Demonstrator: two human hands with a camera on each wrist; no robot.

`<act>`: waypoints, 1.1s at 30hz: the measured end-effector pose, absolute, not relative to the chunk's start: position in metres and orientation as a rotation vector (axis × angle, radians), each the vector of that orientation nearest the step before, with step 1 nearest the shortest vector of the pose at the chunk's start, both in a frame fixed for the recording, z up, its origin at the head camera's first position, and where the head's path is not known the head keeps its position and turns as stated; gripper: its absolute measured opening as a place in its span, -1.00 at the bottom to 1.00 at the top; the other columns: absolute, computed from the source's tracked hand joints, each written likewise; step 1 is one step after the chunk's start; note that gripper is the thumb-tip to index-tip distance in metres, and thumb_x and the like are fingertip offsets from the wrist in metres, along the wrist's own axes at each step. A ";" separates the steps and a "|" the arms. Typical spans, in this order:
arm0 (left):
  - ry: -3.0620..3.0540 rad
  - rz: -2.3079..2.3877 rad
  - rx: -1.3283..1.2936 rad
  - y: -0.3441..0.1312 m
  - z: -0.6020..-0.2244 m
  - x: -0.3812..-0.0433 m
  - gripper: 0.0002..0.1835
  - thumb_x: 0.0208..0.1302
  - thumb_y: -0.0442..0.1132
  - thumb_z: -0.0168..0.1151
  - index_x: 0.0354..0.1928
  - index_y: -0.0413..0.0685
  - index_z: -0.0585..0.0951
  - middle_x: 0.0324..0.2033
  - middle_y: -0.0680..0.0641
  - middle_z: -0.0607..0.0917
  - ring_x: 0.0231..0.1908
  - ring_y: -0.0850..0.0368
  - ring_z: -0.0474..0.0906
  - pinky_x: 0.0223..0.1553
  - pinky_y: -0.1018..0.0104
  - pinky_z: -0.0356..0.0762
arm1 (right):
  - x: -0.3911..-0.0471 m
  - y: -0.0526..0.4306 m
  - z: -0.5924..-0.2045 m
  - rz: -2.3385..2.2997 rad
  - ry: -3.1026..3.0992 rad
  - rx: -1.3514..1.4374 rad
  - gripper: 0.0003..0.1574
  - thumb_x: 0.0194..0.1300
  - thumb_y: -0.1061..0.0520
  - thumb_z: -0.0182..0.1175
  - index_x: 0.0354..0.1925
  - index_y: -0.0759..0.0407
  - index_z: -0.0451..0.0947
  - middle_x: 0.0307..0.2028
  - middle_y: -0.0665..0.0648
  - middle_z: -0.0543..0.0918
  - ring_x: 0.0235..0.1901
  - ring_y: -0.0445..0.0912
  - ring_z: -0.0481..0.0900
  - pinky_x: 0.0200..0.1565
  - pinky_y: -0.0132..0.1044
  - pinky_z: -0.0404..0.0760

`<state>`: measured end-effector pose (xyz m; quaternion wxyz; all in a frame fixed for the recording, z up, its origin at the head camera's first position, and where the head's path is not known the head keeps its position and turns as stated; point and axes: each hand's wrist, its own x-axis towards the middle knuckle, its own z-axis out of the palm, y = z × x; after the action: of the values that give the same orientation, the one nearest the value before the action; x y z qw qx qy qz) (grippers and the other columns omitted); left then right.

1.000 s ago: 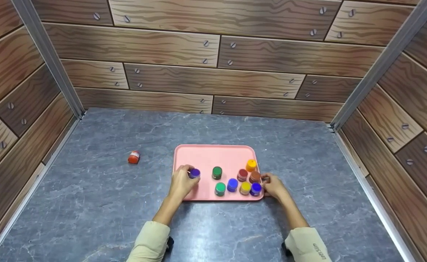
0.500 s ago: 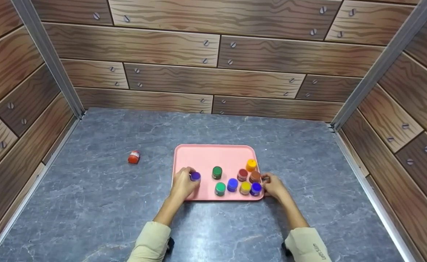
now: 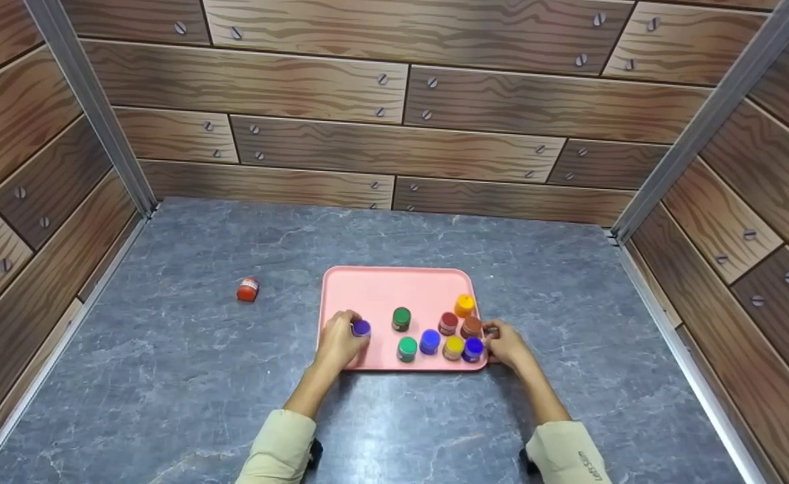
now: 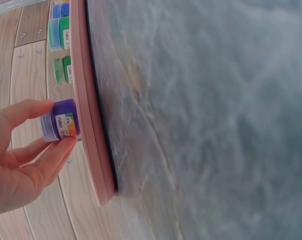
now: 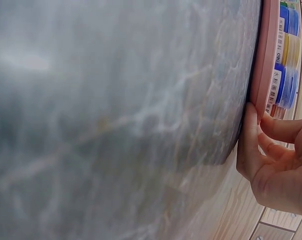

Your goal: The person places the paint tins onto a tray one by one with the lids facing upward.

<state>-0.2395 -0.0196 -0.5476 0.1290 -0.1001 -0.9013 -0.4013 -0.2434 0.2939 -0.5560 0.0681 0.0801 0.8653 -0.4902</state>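
My left hand [image 3: 339, 341] pinches a purple paint jar [image 4: 64, 120] between thumb and fingers, at the left part of the pink tray [image 3: 367, 286]. In the left wrist view the jar stands upright at the tray's edge, its label showing. My right hand [image 3: 507, 345] grips the tray's right rim near the front corner, as the right wrist view shows. Beside it are a dark blue jar [image 3: 472, 349] and a brown jar [image 3: 471, 327]. Also on the tray stand a dark green jar [image 3: 401, 318], a light green jar [image 3: 406, 349], a blue jar [image 3: 429, 341] and a yellow jar [image 3: 453, 347].
A dark red jar [image 3: 447, 323] and an orange jar [image 3: 464, 305] stand at the tray's right side. Away to the left, a red-orange jar [image 3: 247, 290] lies on its side on the grey marbled table [image 3: 186, 349]. Wood-patterned panels [image 3: 394, 148] enclose the table's back and sides.
The purple jar and my left fingers have shifted slightly toward the front of the tray. My right hand has stayed at the tray rim, and the other jars have not moved.
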 end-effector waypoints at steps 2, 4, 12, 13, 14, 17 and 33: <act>-2.624 -1.162 -0.296 -0.020 -0.549 -0.240 -0.72 -0.26 -0.42 0.37 -0.37 -0.27 0.58 -0.44 -0.13 0.57 -0.35 -0.04 0.54 -0.24 0.16 0.48 | -0.243 0.294 -0.556 -1.475 2.608 0.235 -0.54 0.01 0.52 -0.10 -0.04 0.52 0.35 -0.50 0.12 0.45 -0.59 -0.12 0.45 -0.56 -0.29 0.56; -2.628 -1.159 -0.301 -0.020 -0.549 -0.240 -0.71 -0.26 -0.42 0.37 -0.37 -0.27 0.57 -0.44 -0.13 0.57 -0.35 -0.04 0.54 -0.24 0.16 0.48 | -0.243 0.294 -0.557 -1.472 2.613 0.233 -0.55 0.01 0.52 -0.10 -0.05 0.53 0.35 -0.50 0.12 0.46 -0.59 -0.12 0.45 -0.55 -0.29 0.56; -2.681 -1.172 -0.274 -0.019 -0.547 -0.239 -0.68 -0.25 -0.42 0.38 -0.32 -0.28 0.57 -0.40 -0.14 0.57 -0.31 -0.07 0.55 -0.22 0.16 0.50 | -0.243 0.294 -0.558 -1.467 2.617 0.242 -0.53 -0.01 0.52 -0.10 -0.05 0.52 0.36 -0.51 0.12 0.42 -0.59 -0.13 0.43 -0.56 -0.30 0.55; -2.690 -1.172 -0.269 -0.019 -0.547 -0.239 -0.68 -0.25 -0.42 0.39 -0.32 -0.27 0.57 -0.40 -0.14 0.57 -0.31 -0.07 0.55 -0.22 0.16 0.50 | -0.243 0.294 -0.558 -1.468 2.617 0.241 -0.53 -0.01 0.52 -0.10 -0.05 0.52 0.36 -0.51 0.12 0.42 -0.59 -0.13 0.43 -0.56 -0.30 0.55; -2.696 -1.173 -0.265 -0.019 -0.547 -0.239 -0.68 -0.24 -0.41 0.39 -0.32 -0.27 0.57 -0.39 -0.14 0.57 -0.31 -0.07 0.55 -0.22 0.16 0.50 | -0.243 0.294 -0.558 -1.470 2.617 0.239 -0.53 -0.01 0.52 -0.10 -0.05 0.52 0.35 -0.51 0.12 0.42 -0.59 -0.13 0.43 -0.56 -0.30 0.56; -2.705 -1.177 -0.262 -0.019 -0.547 -0.239 -0.68 -0.24 -0.41 0.39 -0.32 -0.26 0.57 -0.40 -0.12 0.56 -0.31 -0.07 0.54 -0.22 0.15 0.50 | -0.243 0.294 -0.558 -1.475 2.618 0.232 -0.54 -0.01 0.52 -0.11 -0.05 0.53 0.35 -0.51 0.12 0.42 -0.59 -0.13 0.43 -0.56 -0.30 0.56; -2.761 -1.142 -0.268 -0.020 -0.548 -0.240 -0.71 -0.24 -0.41 0.40 -0.36 -0.24 0.58 -0.42 -0.12 0.55 -0.30 -0.10 0.54 -0.20 0.12 0.49 | -0.244 0.296 -0.556 -1.448 2.623 0.225 -0.52 -0.05 0.51 -0.11 -0.06 0.52 0.35 -0.47 0.15 0.44 -0.57 -0.12 0.41 -0.55 -0.30 0.54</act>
<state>-0.2396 -0.0199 -0.5480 0.0709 -0.0892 -0.9180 -0.3798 -0.2442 0.2957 -0.5563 0.0684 0.0747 0.8710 -0.4807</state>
